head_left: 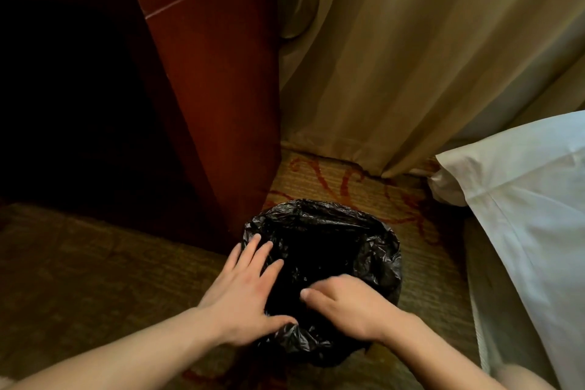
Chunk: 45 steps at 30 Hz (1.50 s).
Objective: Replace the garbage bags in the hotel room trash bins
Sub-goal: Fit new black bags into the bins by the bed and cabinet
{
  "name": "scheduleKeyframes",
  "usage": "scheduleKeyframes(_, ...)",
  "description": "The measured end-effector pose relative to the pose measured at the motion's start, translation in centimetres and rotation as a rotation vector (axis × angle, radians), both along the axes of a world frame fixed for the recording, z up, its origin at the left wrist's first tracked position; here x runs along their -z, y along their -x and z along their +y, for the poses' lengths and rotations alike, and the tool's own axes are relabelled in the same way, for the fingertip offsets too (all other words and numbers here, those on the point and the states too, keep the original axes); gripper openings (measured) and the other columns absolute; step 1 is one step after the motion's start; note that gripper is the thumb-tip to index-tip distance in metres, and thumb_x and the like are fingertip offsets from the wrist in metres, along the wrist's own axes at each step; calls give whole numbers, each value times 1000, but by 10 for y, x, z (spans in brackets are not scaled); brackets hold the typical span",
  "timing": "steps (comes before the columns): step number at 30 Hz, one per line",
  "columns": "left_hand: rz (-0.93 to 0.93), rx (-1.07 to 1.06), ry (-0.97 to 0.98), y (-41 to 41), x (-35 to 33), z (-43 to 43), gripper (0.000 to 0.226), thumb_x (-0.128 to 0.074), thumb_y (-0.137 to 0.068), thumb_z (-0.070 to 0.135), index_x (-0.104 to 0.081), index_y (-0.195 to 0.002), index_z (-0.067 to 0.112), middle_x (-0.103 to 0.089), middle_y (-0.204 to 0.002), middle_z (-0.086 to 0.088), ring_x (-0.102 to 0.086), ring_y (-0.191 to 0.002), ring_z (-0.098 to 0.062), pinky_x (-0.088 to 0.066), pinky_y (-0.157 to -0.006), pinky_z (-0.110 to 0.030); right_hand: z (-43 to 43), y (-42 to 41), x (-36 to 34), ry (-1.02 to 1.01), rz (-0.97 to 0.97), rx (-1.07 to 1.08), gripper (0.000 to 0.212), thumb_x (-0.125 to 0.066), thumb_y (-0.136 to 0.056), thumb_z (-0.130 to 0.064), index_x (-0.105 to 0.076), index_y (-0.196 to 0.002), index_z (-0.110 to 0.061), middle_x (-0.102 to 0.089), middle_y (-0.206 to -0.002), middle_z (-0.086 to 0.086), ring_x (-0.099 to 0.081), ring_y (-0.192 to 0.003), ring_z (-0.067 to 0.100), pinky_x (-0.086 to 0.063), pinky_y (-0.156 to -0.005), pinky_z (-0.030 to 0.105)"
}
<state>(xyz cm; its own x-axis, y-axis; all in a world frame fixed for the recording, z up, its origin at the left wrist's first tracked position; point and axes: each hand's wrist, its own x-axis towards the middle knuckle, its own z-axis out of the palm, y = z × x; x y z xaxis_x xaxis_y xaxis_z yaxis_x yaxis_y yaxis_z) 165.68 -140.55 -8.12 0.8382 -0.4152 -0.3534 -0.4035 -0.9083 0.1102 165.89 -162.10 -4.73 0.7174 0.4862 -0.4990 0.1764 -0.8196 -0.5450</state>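
- Garbage bag [357, 231]: black, thin, crinkled, glossy plastic. The mouth is open upward and roundish, and the edge is turned out and down over the rim it lines. Loose folds bunch outside at the right and at the near side. The inside is dark and its contents cannot be made out. The left hand [240, 291] lies flat on the left rim; the right hand [345, 301] is at the near rim.
- Trash bin: wrapped by the bag, with none of its own surface showing. It stands upright on the patterned carpet [332, 177], just beside the corner of a reddish wooden cabinet [215, 89].
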Motion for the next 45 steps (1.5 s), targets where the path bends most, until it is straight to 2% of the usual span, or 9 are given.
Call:
scheduleKeyframes(5, -56, -52, -26, -16, -5, -8, 117, -34, -68, 93, -2, -158, 25, 14, -166, -8, 31, -147, -26, 14, -121, -49, 39, -45, 69, 539, 199, -417, 44, -55, -97, -27, -54, -139, -12, -60, -137, 14, -58, -124, 33, -48, -102, 44)
scheduleKeyframes(12, -54, -10, -36, -12, -2, -24, 120, -29, -66, 96, 7, -157, 27, 22, -163, -11, 35, -144, -29, 14, -120, -53, 40, -61, 115, 740, 234, -473, 62, -46, -104, -35, -20, -158, -17, -18, -164, 13, -19, -150, 36, -21, -120, 55)
scheduleKeyframes(16, -15, -10, -34, -9, 1, -18, 125, -31, -63, 99, 8, -157, 27, 22, -163, -11, 36, -144, -30, 15, -120, -52, 45, -64, 88, 606, 210, -373, 55, -55, -99, -37, -46, -147, -11, -47, -149, 16, -44, -137, 35, -37, -113, 46)
scheduleKeyframes(21, 14, -18, 14, -4, -3, -6, 126, -35, -63, 99, 9, -157, 28, 25, -163, -9, 38, -143, -28, 15, -121, -49, 11, -21, 37, 98, -514, -168, 32, -49, -95, -41, -67, -110, -19, -68, -108, 2, -63, -106, 24, -53, -88, 41)
scheduleKeyframes(24, 37, -9, -7, 0, -3, -6, 128, -38, -61, 98, 11, -156, 30, 29, -161, -8, 42, -141, -29, 15, -121, -49, -29, 14, 40, -36, -908, -60, 31, -58, -93, -38, -70, -116, -21, -65, -130, 0, -53, -130, 24, -42, -109, 47)
scheduleKeyframes(27, 36, -19, -6, 0, -3, -14, 131, -46, -58, 96, 14, -156, 31, 33, -159, -6, 44, -139, -30, 16, -121, -49, -54, 24, 57, 124, -743, 179, 69, -44, -93, -65, -37, -152, -29, -22, -165, 0, -17, -153, 25, -18, -122, 50)
scheduleKeyframes(30, 37, -41, -10, 5, -1, -19, 131, -56, -60, 86, 14, -156, 31, 33, -160, -7, 44, -138, -31, 16, -120, -48, -61, 22, 70, -153, -298, 432, 73, -33, -91, -72, -10, -155, -44, -7, -164, -17, -10, -152, 7, -19, -119, 27)
scheduleKeyframes(37, 0, -60, -101, 15, 6, -23, 130, -73, -69, 64, 17, -155, 26, 33, -159, -12, 44, -138, -35, 20, -117, -48, -68, -21, 60, -560, -218, 703, 46, -52, -95, -50, -47, -140, -42, -47, -148, -13, -43, -137, 6, -36, -114, 32)
scheduleKeyframes(45, 182, -151, 109, -10, -13, -25, 123, -72, -61, 55, 9, -153, 46, 23, -163, 2, 34, -145, -23, 16, -118, -56, -52, -94, 56, -172, -234, 595, 43, -62, -92, -50, -69, -122, -20, -71, -119, -3, -64, -113, 19, -46, -87, 29)
